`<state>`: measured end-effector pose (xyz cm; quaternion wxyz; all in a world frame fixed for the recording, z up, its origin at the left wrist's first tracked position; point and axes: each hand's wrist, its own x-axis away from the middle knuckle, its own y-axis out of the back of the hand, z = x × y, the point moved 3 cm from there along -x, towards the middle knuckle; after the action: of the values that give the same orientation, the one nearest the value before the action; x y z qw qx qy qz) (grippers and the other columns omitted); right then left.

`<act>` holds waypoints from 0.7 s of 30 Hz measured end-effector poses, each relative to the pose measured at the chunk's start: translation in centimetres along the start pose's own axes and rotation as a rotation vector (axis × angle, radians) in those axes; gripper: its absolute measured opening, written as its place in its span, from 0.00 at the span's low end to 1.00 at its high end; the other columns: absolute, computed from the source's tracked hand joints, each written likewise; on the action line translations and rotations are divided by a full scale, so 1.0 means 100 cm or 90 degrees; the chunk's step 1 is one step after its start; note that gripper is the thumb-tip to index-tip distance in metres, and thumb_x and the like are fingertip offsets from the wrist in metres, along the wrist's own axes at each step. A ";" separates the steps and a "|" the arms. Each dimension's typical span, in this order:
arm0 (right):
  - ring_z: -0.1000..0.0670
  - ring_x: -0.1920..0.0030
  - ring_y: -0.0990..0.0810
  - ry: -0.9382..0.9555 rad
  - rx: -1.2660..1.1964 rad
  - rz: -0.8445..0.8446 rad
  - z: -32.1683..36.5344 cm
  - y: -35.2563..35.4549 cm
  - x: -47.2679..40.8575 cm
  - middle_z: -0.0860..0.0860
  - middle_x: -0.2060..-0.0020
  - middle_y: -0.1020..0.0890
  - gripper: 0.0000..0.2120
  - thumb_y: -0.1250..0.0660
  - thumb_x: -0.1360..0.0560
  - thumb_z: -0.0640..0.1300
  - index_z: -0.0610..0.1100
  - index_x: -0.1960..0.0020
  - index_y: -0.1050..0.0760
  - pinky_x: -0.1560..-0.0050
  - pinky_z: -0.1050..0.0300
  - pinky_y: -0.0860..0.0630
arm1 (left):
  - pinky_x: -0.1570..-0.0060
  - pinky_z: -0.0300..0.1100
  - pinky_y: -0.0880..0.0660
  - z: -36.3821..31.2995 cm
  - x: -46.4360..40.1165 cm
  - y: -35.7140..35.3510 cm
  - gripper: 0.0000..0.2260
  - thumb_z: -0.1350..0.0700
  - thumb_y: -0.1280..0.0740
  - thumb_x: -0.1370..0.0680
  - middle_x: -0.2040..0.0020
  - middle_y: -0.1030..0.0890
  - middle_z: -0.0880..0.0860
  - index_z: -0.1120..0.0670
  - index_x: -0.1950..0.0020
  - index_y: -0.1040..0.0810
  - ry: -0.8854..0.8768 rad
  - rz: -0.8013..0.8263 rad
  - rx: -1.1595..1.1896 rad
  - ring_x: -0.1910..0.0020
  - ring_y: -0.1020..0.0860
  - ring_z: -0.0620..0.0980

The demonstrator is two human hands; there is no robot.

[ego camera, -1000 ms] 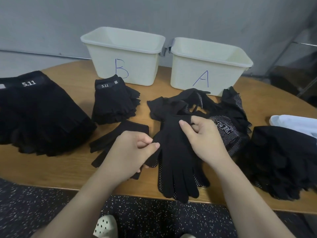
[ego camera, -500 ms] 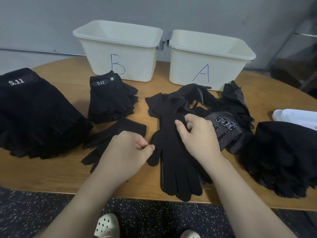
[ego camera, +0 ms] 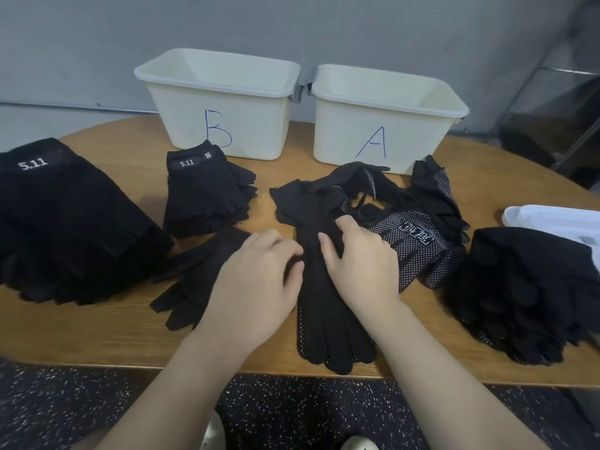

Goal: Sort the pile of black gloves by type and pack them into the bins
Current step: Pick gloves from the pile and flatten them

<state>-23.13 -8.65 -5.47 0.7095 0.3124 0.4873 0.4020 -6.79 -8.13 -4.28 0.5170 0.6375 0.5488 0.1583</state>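
two hands work on one long dotted glove [ego camera: 328, 319] that lies flat near the front edge of the surface [ego camera: 97, 336], fingers pointing toward the person. the right hand [ego camera: 360, 258] has its fingers curled into the cloth near the cuff, pinching it; the left hand [ego camera: 256, 280] is curled at the glove's left edge, thumb and fingertips closed on a fold of it, as far as the view shows.

the main risk, as i judge it, is a mix-up: everything here is black, and the loose heap of dotted gloves [ego camera: 406, 222] touches the held glove at the cuff, so lifting could drag a neighbour along or tangle the fingers. a plain black glove [ego camera: 194, 280] lies just beside the left hand, partly under it, and could get swept in with the wrong type. the glove's fingertips sit at the surface's edge, so a careless tug could slide it off to the floor.

the glove itself is thin knit, limp, with white grip dots showing along its lower edge; it will flop and fold when raised.

further out, a small stack of 5.11 gloves [ego camera: 204, 193] sits in front of bin b [ego camera: 220, 105], and a larger 5.11 stack [ego camera: 65, 222] lies at far left. bin a [ego camera: 389, 118] stands behind the dotted heap; neither bin shows any gloves inside from this angle. another dark glove pile [ego camera: 532, 293] lies at right, with a white tray [ego camera: 552, 219] behind it.
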 end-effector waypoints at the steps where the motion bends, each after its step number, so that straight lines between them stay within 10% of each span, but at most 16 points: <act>1: 0.39 0.60 0.18 0.000 -0.006 -0.001 0.000 0.001 0.001 0.49 0.61 0.18 0.12 0.32 0.20 0.53 0.44 0.46 0.25 0.66 0.52 0.34 | 0.43 0.43 0.27 0.000 -0.002 -0.007 0.11 0.53 0.33 0.19 0.40 0.20 0.47 0.50 0.38 0.18 -0.035 0.033 -0.013 0.41 0.24 0.48; 5: 0.44 0.49 0.20 0.001 -0.011 0.018 -0.001 0.010 0.007 0.49 0.50 0.20 0.17 0.30 0.22 0.50 0.44 0.38 0.25 0.55 0.49 0.23 | 0.29 0.47 0.33 0.000 -0.004 -0.020 0.17 0.52 0.37 0.16 0.25 0.27 0.51 0.50 0.27 0.23 -0.068 0.107 -0.051 0.30 0.27 0.50; 12: 0.47 0.34 0.27 0.056 -0.042 0.066 0.019 0.028 0.042 0.49 0.37 0.23 0.18 0.38 0.19 0.46 0.42 0.32 0.27 0.34 0.49 0.26 | 0.39 0.48 0.26 0.002 0.003 -0.015 0.14 0.53 0.37 0.18 0.41 0.16 0.50 0.52 0.37 0.16 -0.032 0.037 -0.074 0.43 0.19 0.50; 16: 0.48 0.19 0.45 0.046 0.003 0.257 0.012 0.014 0.047 0.49 0.21 0.37 0.27 0.46 0.15 0.54 0.43 0.20 0.40 0.18 0.50 0.46 | 0.45 0.50 0.21 0.008 -0.011 -0.009 0.11 0.56 0.37 0.18 0.48 0.16 0.51 0.55 0.41 0.15 0.005 -0.015 -0.004 0.52 0.18 0.50; 21: 0.51 0.17 0.61 0.120 0.050 0.324 0.006 0.009 0.044 0.51 0.16 0.51 0.30 0.57 0.14 0.58 0.45 0.16 0.52 0.19 0.54 0.63 | 0.33 0.51 0.30 0.012 -0.036 -0.022 0.16 0.53 0.38 0.16 0.36 0.19 0.50 0.53 0.29 0.23 0.022 0.030 -0.001 0.38 0.22 0.52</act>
<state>-21.92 -4.40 -6.43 0.5247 0.4134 0.4719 0.5755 -8.32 -12.11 -5.24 0.5041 0.6470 0.5425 0.1817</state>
